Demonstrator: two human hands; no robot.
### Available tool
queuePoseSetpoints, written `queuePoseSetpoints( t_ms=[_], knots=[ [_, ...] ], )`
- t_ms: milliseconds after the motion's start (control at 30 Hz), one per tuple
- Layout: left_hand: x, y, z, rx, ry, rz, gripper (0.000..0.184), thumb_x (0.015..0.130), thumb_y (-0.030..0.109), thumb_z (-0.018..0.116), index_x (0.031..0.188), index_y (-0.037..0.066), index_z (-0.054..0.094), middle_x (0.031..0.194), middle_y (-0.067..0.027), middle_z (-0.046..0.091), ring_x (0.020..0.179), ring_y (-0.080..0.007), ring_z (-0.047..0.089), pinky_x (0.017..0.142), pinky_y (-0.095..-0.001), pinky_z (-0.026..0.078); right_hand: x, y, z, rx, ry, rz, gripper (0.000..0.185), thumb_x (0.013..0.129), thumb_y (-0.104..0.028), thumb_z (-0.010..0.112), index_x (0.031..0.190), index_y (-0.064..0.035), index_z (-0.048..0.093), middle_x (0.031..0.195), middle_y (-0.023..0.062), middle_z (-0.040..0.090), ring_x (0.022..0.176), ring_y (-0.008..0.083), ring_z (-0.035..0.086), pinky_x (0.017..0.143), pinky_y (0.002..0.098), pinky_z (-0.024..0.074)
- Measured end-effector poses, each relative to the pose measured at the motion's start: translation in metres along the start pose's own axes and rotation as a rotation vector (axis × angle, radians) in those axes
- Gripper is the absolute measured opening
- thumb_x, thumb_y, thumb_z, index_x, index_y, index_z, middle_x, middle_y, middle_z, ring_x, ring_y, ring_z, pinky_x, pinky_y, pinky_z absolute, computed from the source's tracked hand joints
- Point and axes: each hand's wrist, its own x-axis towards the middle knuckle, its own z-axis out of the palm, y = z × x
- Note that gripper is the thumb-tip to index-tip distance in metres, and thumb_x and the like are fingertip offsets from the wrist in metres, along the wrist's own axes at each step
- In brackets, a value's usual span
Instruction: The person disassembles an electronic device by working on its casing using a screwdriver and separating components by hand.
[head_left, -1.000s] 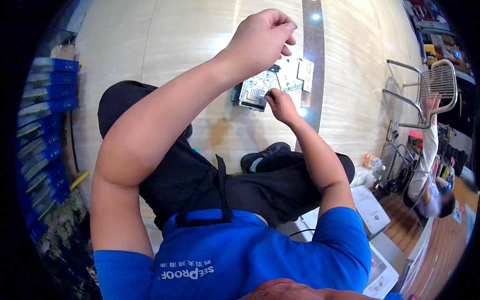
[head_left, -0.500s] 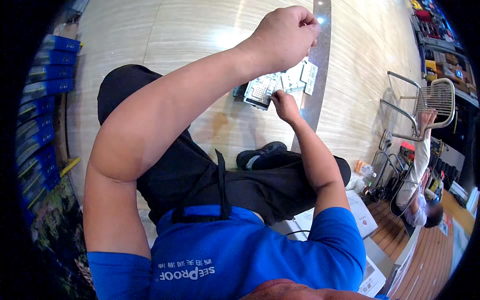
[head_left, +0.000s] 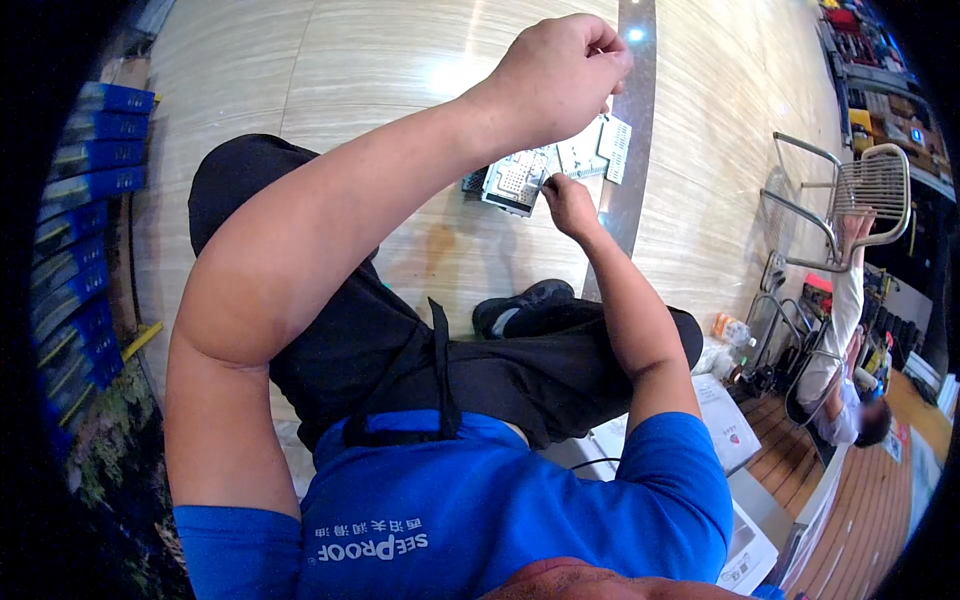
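Observation:
My left hand (head_left: 562, 80) is raised over the far end of a metal casing, its fingers pinched together; whatever they hold is hidden. Below it on the floor lies the open metal casing (head_left: 515, 178), silvery with rows of small holes and a dark front edge. A flat perforated metal panel (head_left: 592, 152) lies against its right side, partly covered by my left hand. My right hand (head_left: 570, 207) is closed at the casing's near right corner, fingertips bunched beside a small shiny spot that I cannot make out.
Blue boxes (head_left: 100, 155) are stacked at the left. A metal chair (head_left: 868, 195) stands at the right, with a person (head_left: 835, 385) beyond it reaching toward it. A bottle with an orange label (head_left: 733, 330) and white cartons (head_left: 722, 425) are by my right knee.
Very little differs. The view has shifted slightly, and both hands keep nearly the same pose over and beside the casing.

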Motion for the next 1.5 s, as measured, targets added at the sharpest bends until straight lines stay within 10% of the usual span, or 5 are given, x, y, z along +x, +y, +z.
queuePoseSetpoints(
  t_ms=[1500],
  knots=[
    [0.000, -0.016, 0.012, 0.060, -0.034, 0.036, 0.025, 0.097, 0.023, 0.058, 0.106, -0.001, 0.062, 0.088, -0.0072, 0.067, 0.075, -0.0128, 0.064, 0.070, -0.0268, 0.053, -0.002, -0.020, 0.030, -0.231, -0.099, -0.198, 0.018, 0.094, -0.020, 0.051, 0.091, -0.0025, 0.056, 0.093, 0.0207, 0.064, 0.085, 0.0408, 0.063, 0.075, 0.0496, 0.0506]
  ],
)
